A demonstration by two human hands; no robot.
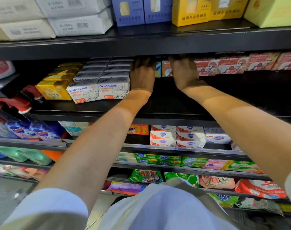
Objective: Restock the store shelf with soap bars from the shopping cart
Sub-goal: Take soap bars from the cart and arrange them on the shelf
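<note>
Both arms reach deep into the second black shelf (158, 103). My left hand (142, 75) and my right hand (184, 72) flank a few upright orange-and-blue Goat Soap boxes (165, 68) at the back of the shelf. The fingertips of both hands curl over the tops of the boxes, under the shelf above, and are partly hidden in shadow. White Goat Soap boxes (98, 90) stand in rows left of my left hand. Pink Goat Soap boxes (232, 63) line the back to the right. The shopping cart is out of view.
Yellow soap boxes (55, 90) sit at the far left of this shelf. Above, white packs (78, 25), blue boxes (128, 12) and yellow boxes (189, 12) fill the top shelf. Lower shelves carry soap packs (176, 136) and detergent bags (216, 181). The shelf front before my hands is bare.
</note>
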